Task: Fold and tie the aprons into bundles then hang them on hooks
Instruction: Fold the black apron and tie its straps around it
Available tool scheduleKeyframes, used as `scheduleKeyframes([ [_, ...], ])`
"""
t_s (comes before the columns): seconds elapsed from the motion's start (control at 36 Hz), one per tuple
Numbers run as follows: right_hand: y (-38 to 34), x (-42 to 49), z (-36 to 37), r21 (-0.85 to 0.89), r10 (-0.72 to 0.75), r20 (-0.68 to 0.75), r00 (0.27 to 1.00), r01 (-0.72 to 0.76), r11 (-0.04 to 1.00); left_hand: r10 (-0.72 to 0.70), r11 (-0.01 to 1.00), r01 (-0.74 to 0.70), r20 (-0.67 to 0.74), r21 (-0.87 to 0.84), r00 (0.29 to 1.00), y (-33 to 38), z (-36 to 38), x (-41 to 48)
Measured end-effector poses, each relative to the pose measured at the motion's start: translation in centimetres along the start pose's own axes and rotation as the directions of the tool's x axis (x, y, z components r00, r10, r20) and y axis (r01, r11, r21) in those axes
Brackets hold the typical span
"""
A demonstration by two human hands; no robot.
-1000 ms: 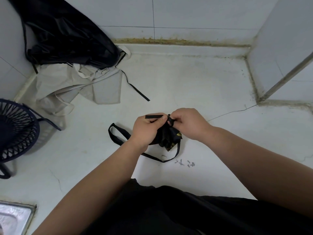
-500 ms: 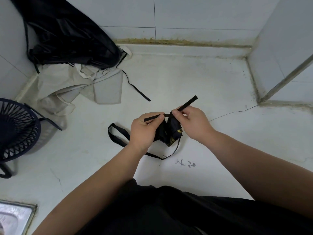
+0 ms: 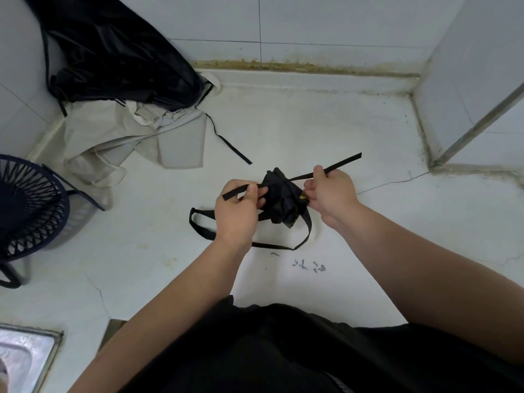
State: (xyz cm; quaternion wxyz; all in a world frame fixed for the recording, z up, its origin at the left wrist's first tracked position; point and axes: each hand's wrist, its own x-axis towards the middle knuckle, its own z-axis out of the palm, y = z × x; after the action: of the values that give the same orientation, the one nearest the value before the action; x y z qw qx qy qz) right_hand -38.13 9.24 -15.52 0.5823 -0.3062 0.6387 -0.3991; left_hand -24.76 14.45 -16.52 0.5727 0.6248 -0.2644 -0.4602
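A small black apron bundle [image 3: 280, 199] is held just above the white counter between both hands. My left hand [image 3: 236, 208] pinches one black tie strap [image 3: 236, 193], whose end sticks out to the left. My right hand [image 3: 330, 191] pinches the other tie strap [image 3: 344, 162], which runs up to the right. The two straps cross over the top of the bundle. A black neck loop [image 3: 202, 229] trails from the bundle onto the counter below my left hand.
A loose black apron [image 3: 113, 52] and a beige apron [image 3: 119, 137] lie heaped in the back left corner. A dark slatted basket [image 3: 25, 205] stands at the left edge. A steel sink [image 3: 22, 361] shows at bottom left. Tiled walls close the back and right.
My hands have moved apart, pulling the two straps outward across the bundle. The right strap end now reaches farther up to the right, and the bundle looks drawn tighter.
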Motion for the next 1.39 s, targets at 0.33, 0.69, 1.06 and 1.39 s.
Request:
scheduleKeyframes([
  [0.33, -2.0, -0.8, 0.2, -0.197, -0.177, 0.183, 0.967, 0.213, 0.957, 0.100, 0.954, -0.162, 0.244, 0.251, 0.965, 2.2, 1.5, 0.5],
  [0.69, -0.6, -1.2, -0.5, -0.466, -0.316, 0.339, 0.886, 0.451, 0.762, 0.044, 0.947, -0.113, 0.227, 0.302, 0.973, 1.1, 1.5, 1.6],
  [1.06, -1.3, -0.9, 0.0, -0.533, -0.581, 0.539, 0.609, 0.781, 0.325, 0.023, 0.828, -0.281, 0.471, 0.486, 0.882, 2.3, 0.7, 2.7],
  [1.39, -1.0, -0.3, 0.1, -0.617, -0.427, 0.485, 0.763, 0.645, 0.452, -0.019, 0.675, -0.433, 0.602, 0.597, 0.799, 2.4, -0.2, 2.4],
])
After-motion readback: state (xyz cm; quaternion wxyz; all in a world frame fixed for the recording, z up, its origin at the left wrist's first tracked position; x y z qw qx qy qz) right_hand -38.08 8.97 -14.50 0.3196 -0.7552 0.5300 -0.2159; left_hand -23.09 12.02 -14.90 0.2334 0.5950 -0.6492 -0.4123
